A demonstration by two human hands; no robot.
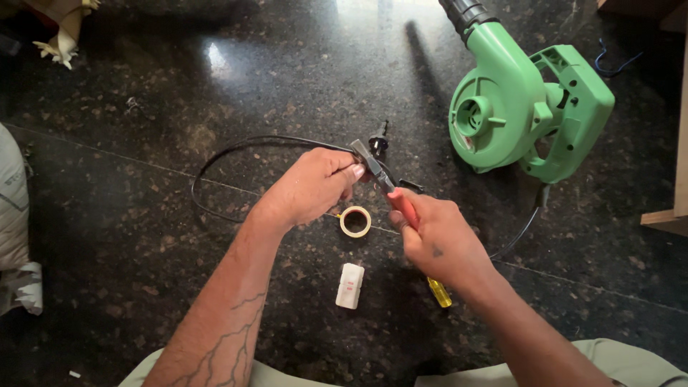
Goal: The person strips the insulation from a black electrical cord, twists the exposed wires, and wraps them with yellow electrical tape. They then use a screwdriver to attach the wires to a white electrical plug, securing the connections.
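Observation:
My left hand (312, 188) is closed around a black power cable (236, 149) that loops over the dark stone floor. My right hand (433, 240) grips the red handles of a pair of pliers (374, 166), whose grey jaws meet the cable right at my left fingertips. The cable's black plug (378, 141) lies just beyond the jaws. A green electric blower (519, 104) lies on its side at the upper right, its cord running down towards my right hand.
A roll of pale tape (355, 221) lies between my hands. Nearer to me are a small white box (350, 285) and a yellow-handled screwdriver (439, 292). Wooden boards (677, 143) stand at the right edge, and a grey bag (11, 208) at the left edge.

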